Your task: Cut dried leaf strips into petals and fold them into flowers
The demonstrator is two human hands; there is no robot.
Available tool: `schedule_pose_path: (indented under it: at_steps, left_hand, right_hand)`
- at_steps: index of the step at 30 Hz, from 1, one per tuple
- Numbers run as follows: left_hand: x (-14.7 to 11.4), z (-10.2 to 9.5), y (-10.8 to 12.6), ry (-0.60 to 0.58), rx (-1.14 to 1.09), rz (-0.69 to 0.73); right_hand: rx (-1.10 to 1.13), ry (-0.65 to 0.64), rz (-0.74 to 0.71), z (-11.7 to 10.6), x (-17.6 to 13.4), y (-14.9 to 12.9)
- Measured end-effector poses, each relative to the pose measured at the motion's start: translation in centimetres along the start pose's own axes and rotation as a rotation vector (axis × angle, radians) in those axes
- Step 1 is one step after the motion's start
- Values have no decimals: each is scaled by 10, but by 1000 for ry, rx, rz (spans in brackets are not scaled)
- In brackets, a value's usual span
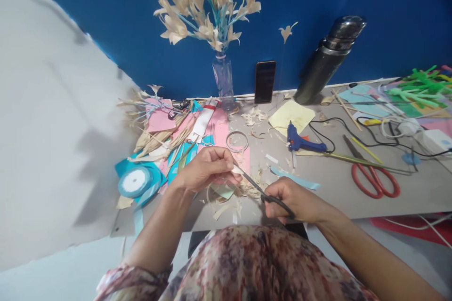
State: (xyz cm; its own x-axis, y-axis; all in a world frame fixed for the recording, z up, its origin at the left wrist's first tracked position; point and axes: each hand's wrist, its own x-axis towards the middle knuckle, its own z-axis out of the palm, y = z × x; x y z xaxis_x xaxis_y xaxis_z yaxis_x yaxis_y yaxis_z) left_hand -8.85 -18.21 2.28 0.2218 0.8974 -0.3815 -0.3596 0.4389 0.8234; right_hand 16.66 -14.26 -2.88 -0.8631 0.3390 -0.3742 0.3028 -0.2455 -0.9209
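Between its thumb and fingers, my left hand (213, 167) pinches a small pale piece of husk-like material (236, 170). My right hand (291, 200) grips dark-handled scissors (263, 190), whose blades point up and left and reach the pale piece at my left fingertips. Whether the blades are apart I cannot make out. Below and around the hands lie cream scraps and shavings (252, 190). A roll of tape (237, 141) lies on the table just beyond my left hand.
Cream husk-like flowers (208, 4) stand in a clear bottle (223, 80) at the back. A phone (265, 82) and dark flask (326, 63) lean near the blue wall. Rightward are a blue glue gun (300, 141) and red-handled scissors (375, 181); leftward, a blue ribbon spool (134, 181).
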Motion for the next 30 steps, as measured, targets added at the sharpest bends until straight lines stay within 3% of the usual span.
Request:
schedule_pose_path:
  at_steps: [5, 10, 15, 24, 30]
  left_hand:
    - [2, 0, 2, 11, 32, 8]
    - [7, 9, 9, 97, -17, 75]
    - [18, 18, 6, 74, -115, 46]
    - [37, 13, -20, 82, -152, 43]
    - [53, 2, -43, 179, -125, 30]
  right_hand:
    - [33, 22, -28, 4, 1, -4]
    - [187, 365, -153, 10, 13, -32]
    - [225, 646, -295, 10, 34, -61]
    - [403, 547, -270, 5, 70, -57]
    - [371, 553, -207, -3, 80, -45]
